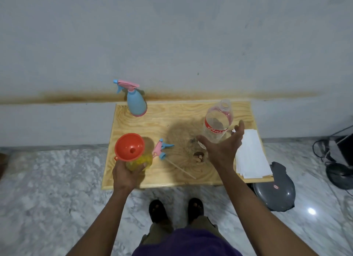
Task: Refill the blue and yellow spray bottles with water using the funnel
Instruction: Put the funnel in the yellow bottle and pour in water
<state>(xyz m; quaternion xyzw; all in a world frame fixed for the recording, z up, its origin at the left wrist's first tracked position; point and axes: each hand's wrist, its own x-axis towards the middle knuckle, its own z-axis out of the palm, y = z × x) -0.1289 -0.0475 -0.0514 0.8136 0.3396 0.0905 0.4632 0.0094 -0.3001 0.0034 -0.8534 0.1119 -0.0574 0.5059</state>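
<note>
Atop translucent yellow bottle (pixel 139 163), conical orange funnel (pixel 129 147).

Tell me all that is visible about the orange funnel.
The orange funnel looks like smooth plastic: a wide round cone with a small hole at its centre and a little tab on its rim. It sits upright in the mouth of the yellow bottle, which the left hand grips near the table's front left corner.
</note>
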